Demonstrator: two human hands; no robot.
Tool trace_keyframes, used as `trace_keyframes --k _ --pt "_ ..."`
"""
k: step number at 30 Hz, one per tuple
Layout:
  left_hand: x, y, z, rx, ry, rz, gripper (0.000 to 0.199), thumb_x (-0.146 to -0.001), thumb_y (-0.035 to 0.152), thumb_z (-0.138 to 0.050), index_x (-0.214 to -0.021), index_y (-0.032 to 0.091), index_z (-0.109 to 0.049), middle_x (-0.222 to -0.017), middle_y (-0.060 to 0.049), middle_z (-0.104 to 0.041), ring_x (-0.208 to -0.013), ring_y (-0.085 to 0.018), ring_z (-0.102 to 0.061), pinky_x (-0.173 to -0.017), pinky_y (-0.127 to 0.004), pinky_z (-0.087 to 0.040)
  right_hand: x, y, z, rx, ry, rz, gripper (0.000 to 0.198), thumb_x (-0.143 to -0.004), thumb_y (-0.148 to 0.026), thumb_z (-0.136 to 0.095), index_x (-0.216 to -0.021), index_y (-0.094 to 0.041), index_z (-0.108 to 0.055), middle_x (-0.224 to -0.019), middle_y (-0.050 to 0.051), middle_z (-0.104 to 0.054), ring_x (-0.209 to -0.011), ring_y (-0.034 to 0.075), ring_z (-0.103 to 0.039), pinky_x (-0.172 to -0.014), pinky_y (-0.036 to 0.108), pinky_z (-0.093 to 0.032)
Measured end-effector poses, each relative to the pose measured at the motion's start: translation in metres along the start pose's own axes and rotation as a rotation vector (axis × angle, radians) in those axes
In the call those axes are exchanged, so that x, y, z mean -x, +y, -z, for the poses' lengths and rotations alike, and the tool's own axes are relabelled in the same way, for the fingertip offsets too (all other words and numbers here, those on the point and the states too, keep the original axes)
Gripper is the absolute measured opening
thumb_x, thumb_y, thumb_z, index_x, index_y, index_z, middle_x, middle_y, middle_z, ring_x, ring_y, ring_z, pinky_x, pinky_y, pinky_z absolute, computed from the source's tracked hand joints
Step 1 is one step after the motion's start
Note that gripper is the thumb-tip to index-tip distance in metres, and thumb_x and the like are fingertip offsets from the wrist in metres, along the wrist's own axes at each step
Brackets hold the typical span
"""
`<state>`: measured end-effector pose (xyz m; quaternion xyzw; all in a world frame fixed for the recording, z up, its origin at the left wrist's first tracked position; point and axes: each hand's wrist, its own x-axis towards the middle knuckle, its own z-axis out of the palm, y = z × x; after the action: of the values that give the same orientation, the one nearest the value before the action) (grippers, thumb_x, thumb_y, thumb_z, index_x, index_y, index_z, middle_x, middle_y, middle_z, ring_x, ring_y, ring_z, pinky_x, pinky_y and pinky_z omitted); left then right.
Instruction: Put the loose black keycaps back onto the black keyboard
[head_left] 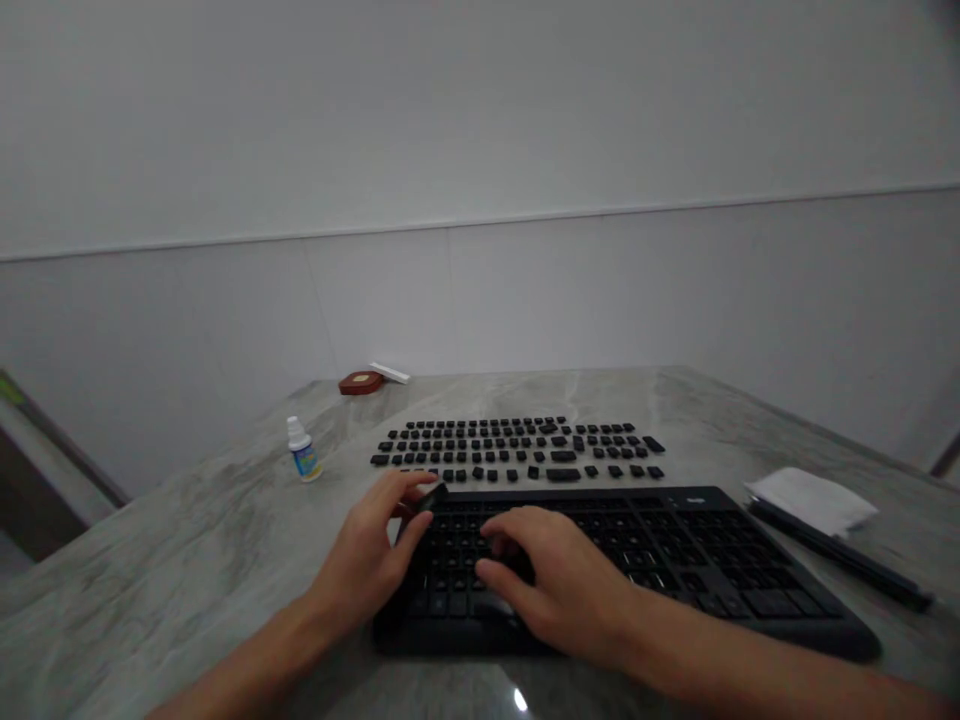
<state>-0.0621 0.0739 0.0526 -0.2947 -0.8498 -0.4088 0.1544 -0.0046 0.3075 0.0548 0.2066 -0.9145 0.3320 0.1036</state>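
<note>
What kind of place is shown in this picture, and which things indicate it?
Probably a plain indoor room with a table used as a workspace: a grey marbled tabletop before a whitish wall, a wide black keyboard, and rows of small, loose black keycaps.

Marbled table point(217, 570) (gray) holds keyboard point(634, 548), keycaps point(563, 456).

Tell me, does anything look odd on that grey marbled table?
Yes: many small, black, plastic-looking keycaps lie loose in rows behind the long black keyboard. That looks odd because keycaps normally sit on a keyboard, though the rows suggest careful placement.
</note>
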Motion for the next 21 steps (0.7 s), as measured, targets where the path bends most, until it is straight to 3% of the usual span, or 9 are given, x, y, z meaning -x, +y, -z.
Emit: trace_keyframes --k 4,9,13,21 --pt "0.012 -0.003 -0.002 -0.024 0.024 -0.165 0.039 -0.092 0.016 -0.055 -0.129 0.028 -0.053 -0.097 -0.002 -0.063 -0.086 -0.018 -0.065 -0.083 -0.034 -0.056 -0.031 -0.019 -0.029 -0.192 -0.083 -0.024 0.02 -0.09 -0.032 -0.06 -0.089 -0.017 -0.072 -0.078 0.004 -0.072 -0.07 0.018 -0.064 -0.066 0.029 -0.046" --pt "0.012 -0.003 -0.001 -0.05 0.062 -0.276 0.049 -0.09 0.006 -0.05 -0.133 0.029 -0.053 -0.1 -0.004 -0.058 -0.087 -0.017 -0.063 -0.08 -0.03 -0.056 -0.049 -0.016 -0.044 -0.414 -0.058 -0.024 0.017 -0.092 -0.019 -0.054 -0.081 -0.015 -0.067 -0.074 0.002 -0.068 -0.065 0.013 -0.058 -0.062 0.025 -0.043" --pt "0.011 -0.001 0.006 -0.04 -0.037 -0.314 0.04 -0.093 0.012 -0.055 -0.13 0.025 -0.059 -0.09 -0.004 -0.057 -0.081 -0.017 -0.06 -0.074 -0.028 -0.054 -0.049 -0.01 -0.046 -0.532 -0.1 0.051 0.025 -0.095 -0.016 -0.046 -0.077 -0.016 -0.063 -0.069 -0.001 -0.062 -0.06 0.011 -0.053 -0.061 0.023 -0.042" --pt "0.01 -0.006 0.016 0.051 -0.273 -0.24 0.035 -0.101 0.023 -0.043 -0.13 0.022 -0.063 -0.085 -0.006 -0.065 -0.076 -0.019 -0.061 -0.071 -0.03 -0.05 -0.042 -0.012 -0.038 -0.231 -0.264 0.081 0.023 -0.091 -0.017 -0.05 -0.071 -0.016 -0.06 -0.069 0.0 -0.063 -0.069 0.016 -0.058 -0.07 0.029 -0.042"
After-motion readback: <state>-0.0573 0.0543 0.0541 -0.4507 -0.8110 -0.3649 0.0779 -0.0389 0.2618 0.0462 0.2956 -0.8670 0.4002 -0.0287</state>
